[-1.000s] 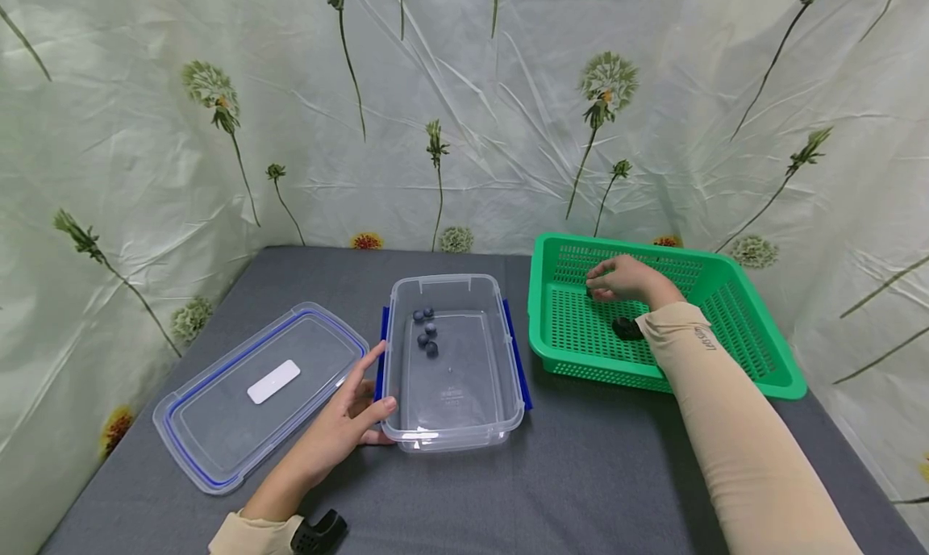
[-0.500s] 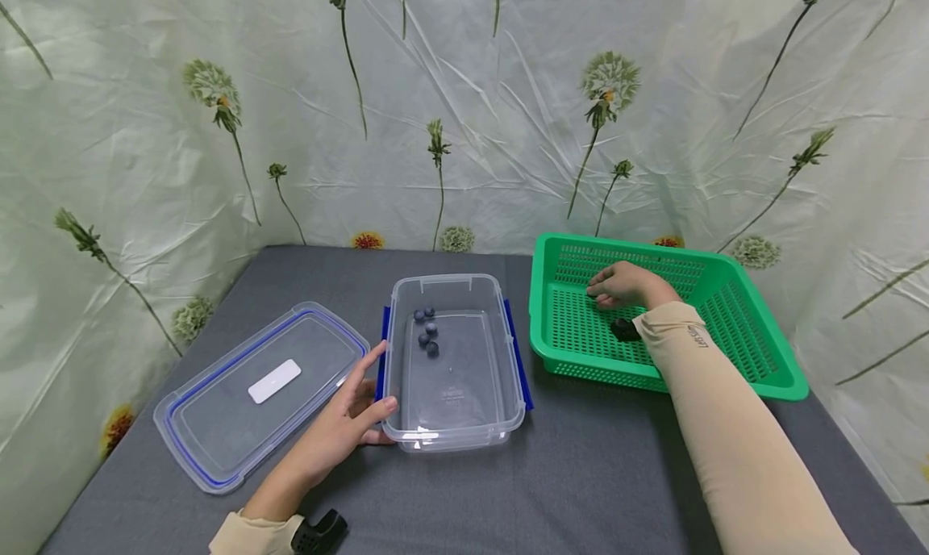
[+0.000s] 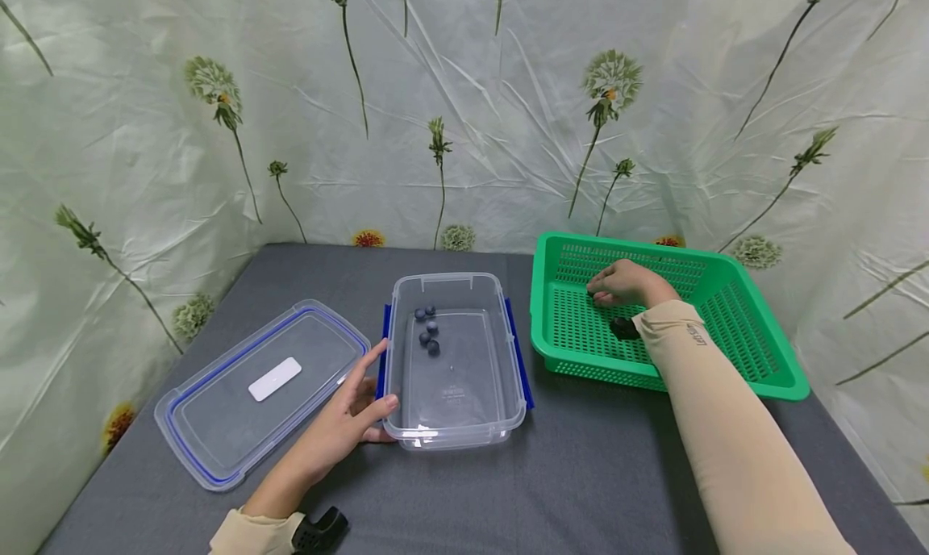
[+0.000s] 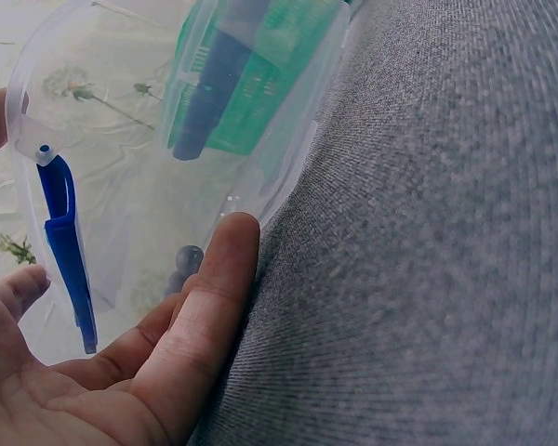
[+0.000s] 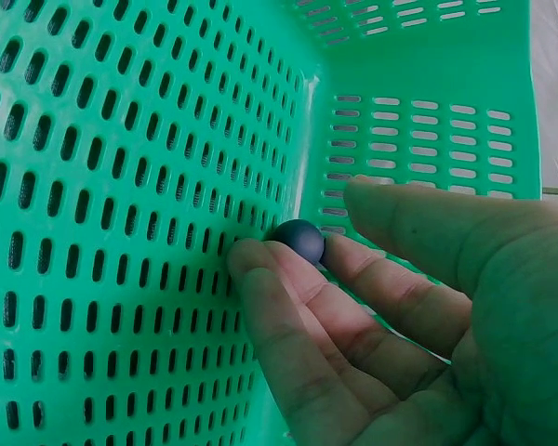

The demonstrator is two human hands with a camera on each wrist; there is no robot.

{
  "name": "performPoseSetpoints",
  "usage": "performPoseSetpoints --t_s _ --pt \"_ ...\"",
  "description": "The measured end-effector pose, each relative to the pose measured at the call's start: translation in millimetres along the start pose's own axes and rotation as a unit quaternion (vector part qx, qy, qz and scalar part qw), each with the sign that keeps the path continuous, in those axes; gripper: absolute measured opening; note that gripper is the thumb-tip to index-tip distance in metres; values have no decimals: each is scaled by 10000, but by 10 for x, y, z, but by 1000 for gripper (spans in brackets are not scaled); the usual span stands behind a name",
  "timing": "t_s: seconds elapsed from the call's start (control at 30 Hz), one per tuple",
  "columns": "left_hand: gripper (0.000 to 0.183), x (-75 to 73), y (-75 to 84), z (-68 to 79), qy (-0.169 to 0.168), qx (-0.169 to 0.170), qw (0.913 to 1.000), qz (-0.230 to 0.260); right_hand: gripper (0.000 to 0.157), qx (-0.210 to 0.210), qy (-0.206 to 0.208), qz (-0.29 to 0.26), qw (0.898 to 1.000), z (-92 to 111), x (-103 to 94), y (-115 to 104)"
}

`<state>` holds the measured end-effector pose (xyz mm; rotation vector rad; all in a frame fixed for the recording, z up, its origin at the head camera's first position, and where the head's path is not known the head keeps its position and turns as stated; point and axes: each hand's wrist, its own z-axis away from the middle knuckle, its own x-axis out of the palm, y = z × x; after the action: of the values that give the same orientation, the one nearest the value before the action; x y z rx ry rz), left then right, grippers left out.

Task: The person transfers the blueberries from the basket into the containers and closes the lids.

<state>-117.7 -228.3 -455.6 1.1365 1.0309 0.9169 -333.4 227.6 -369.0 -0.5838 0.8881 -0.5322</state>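
Note:
A clear plastic container (image 3: 464, 377) with blue side clips stands at the middle of the table, several blueberries (image 3: 433, 348) lying in its left part. My left hand (image 3: 337, 426) rests against its left side with fingers spread and mostly straight, the thumb at the rim. Inside the green basket (image 3: 581, 357), my right hand (image 3: 627, 283) reaches down to the floor. In the right wrist view a single blueberry (image 5: 300, 242) sits between the curled fingertips, close to the basket's wall; the thumb (image 5: 418, 218) stands apart from it.
The container's clear lid (image 3: 218, 414), with a blue seal and white label, lies left of the container on the grey tablecloth (image 3: 581, 474). A flower-printed curtain (image 3: 508, 135) hangs behind the table.
The fingers of my right hand have drawn closer together inside the basket. My left hand and the container have stayed in place.

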Motion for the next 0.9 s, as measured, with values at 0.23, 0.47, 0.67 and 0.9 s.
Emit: performPoseSetpoints --t_s 0.23,0.47,0.67,0.9 --pt "77 -7 1 0 -17 4 10000 -41 49 -51 177 13 9998 18 -3 7" --pt "78 -10 -11 -1 -61 53 10000 48 45 -155 342 7 9993 9 -14 36" --pt "79 -7 -11 2 -64 45 9999 88 43 -259 490 75 9984 18 -27 54" --pt "79 -8 3 4 -57 28 9999 86 40 -394 754 408 9955 35 -38 41"
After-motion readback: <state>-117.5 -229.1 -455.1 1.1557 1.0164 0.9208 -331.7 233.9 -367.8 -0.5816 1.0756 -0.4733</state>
